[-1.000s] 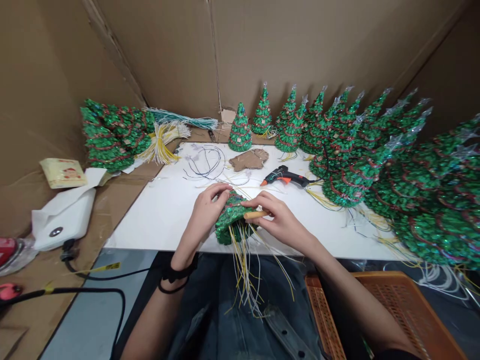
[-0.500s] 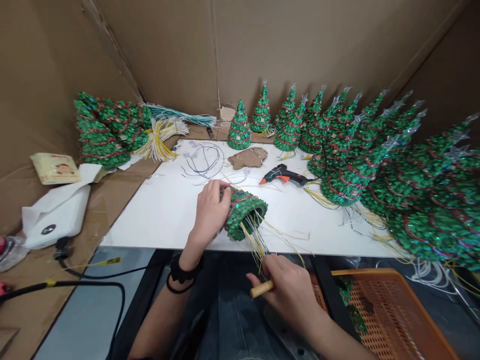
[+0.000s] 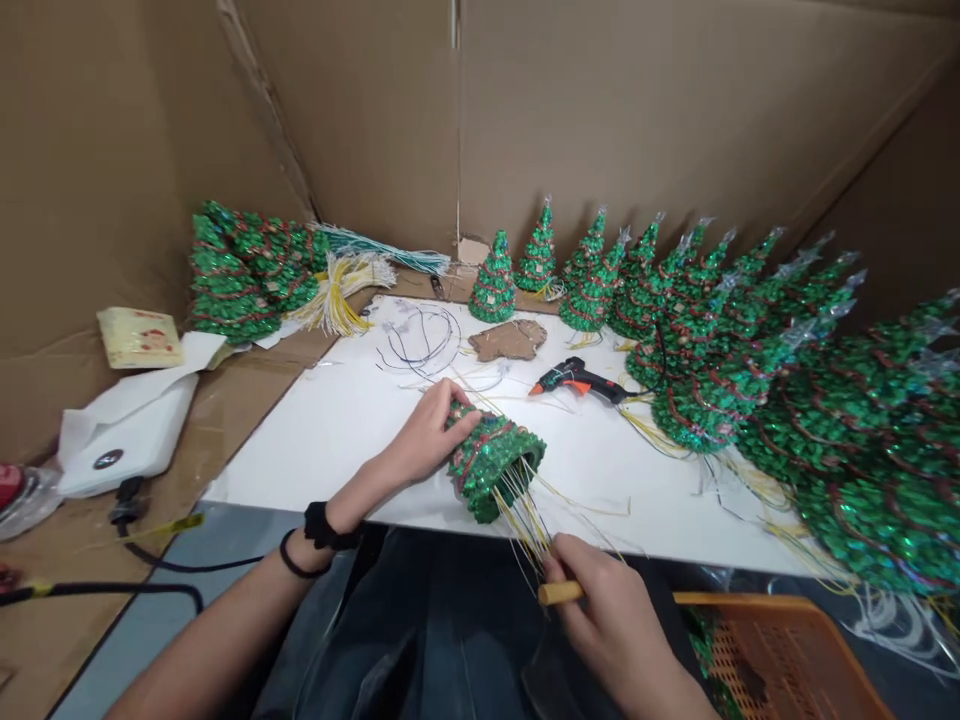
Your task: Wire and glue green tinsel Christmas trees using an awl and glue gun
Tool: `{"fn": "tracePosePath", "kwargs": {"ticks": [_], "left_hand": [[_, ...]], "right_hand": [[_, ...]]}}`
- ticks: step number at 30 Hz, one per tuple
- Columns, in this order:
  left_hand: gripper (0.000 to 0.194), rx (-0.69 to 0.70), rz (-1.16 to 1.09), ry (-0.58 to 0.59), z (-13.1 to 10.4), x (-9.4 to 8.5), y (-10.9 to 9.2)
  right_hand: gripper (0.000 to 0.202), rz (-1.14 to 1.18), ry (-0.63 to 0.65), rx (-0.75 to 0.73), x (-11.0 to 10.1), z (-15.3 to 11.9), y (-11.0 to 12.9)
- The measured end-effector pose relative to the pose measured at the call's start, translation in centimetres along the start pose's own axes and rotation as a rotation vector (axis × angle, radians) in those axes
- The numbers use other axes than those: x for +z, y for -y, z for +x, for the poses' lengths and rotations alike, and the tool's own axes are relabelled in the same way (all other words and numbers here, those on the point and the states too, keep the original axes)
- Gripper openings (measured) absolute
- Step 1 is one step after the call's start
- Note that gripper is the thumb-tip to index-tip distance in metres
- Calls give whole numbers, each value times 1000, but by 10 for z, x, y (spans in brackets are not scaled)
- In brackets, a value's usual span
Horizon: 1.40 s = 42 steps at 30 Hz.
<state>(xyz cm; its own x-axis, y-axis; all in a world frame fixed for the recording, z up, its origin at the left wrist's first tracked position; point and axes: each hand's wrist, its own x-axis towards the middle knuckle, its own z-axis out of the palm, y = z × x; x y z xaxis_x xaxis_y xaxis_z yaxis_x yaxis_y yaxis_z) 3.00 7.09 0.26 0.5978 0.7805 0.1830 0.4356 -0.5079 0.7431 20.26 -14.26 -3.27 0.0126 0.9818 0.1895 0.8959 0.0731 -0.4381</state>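
Observation:
On the white board's near edge a green tinsel-like Christmas tree (image 3: 491, 465) lies on its side, its hollow base turned toward me. My left hand (image 3: 439, 430) is closed around its upper part. Yellow and white wires (image 3: 525, 510) run out of the base down to my right hand (image 3: 607, 605). That hand is a fist around a tool with a wooden handle (image 3: 560, 593); the tool's other end is hidden. Whether the fingers also pinch the wires is unclear. A black and orange glue gun (image 3: 579, 380) lies on the board beyond the tree.
Several finished-looking trees (image 3: 697, 370) crowd the right side, their wires trailing. More trees (image 3: 236, 275) and wire bundles (image 3: 341, 290) lie back left. A cardboard scrap (image 3: 508, 340) is mid-board. A white device (image 3: 127, 440) with a black cable sits left; an orange basket (image 3: 795, 650) stands below right.
The view has shifted, so the bench sits lower in it. The left hand still holds the tree and the right fist still holds the wooden handle, close to the wires.

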Motion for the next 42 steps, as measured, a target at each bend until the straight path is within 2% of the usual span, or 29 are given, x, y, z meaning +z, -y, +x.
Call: {"fn": "tracePosePath", "kwargs": {"ticks": [6, 14, 20, 26, 29, 33, 37, 40, 42], "left_hand": [[29, -18, -67, -20, -9, 4, -2], [23, -21, -74, -12, -12, 4, -5], [21, -28, -85, 0, -12, 5, -3], [24, -34, -75, 52, -13, 4, -3], [23, -36, -66, 61, -12, 4, -4], [22, -35, -59, 61, -13, 5, -6], [21, -8, -44, 43, -13, 8, -2], [21, 25, -51, 57, -7, 7, 2], [21, 104, -42, 58, -3, 3, 1]], "right_hand": [[23, -70, -121, -25, 14, 11, -6], [22, -70, -142, -322, 0, 21, -11], [21, -19, -178, -394, 5, 18, -24], [26, 76, -209, -359, 7, 18, -27], [26, 124, -178, -343, 4, 18, -27], [28, 230, -53, -407, -6, 22, -28], [29, 250, 19, -426, -8, 23, -29], [30, 215, 47, -365, -8, 17, -26], [31, 263, 95, -257, -12, 13, -22]]}}
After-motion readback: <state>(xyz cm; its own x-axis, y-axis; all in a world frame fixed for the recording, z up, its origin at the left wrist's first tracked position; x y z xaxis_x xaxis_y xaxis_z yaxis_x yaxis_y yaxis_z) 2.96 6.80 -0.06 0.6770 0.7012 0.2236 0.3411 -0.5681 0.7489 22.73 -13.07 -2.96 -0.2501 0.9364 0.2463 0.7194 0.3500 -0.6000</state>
